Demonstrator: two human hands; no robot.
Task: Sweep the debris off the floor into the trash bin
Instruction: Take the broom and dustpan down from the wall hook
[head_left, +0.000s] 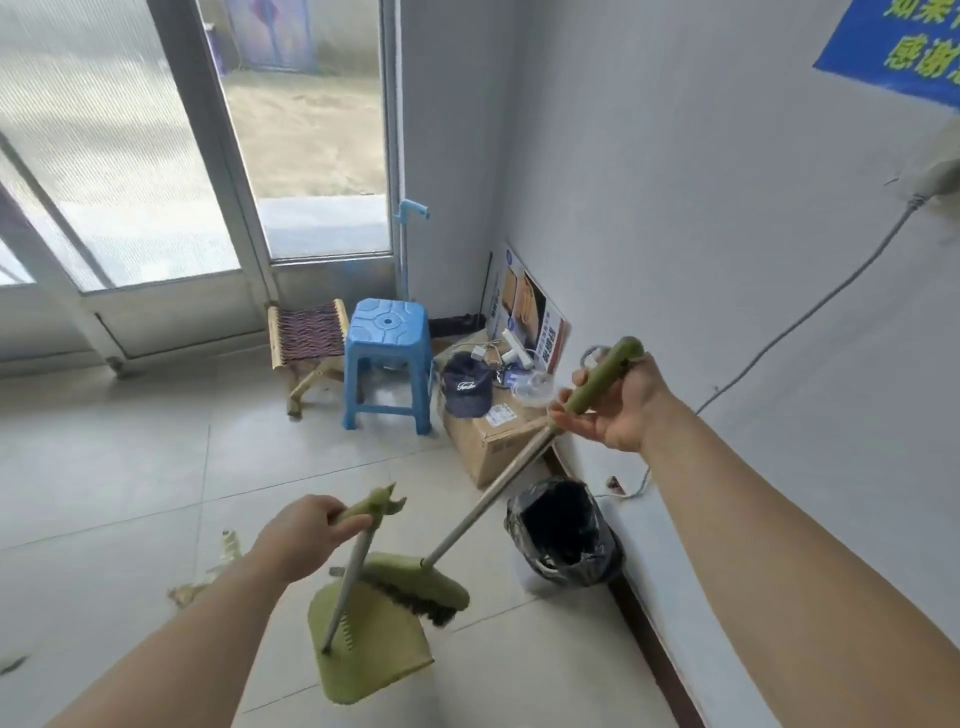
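In the corner of a tiled room, near a glass door, the left hand (304, 540) has its fingers curled round the green grip of a dustpan (366, 657), whose metal stem slants down to the green pan. The right hand (621, 410), raised higher and further right, is wrapped round the green grip of a broom (423, 584); its metal pole runs down and left to the green head, whose dark bristles lie against the far part of the pan (whether the pan rests on the floor or hangs just above it, I cannot tell). The trash bin (563, 530), lined with a black bag and open at the top, stands just right of the broom head, close to the base of the wall. The debris (208, 577), pale crumpled scraps, lies on the tiles left of the dustpan, partly hidden behind the left forearm. Further back stand a blue plastic stool (387, 358), a woven folding stool (311, 338) beside it, and a cardboard box (493, 441) with a dark cap (467, 384) on top.
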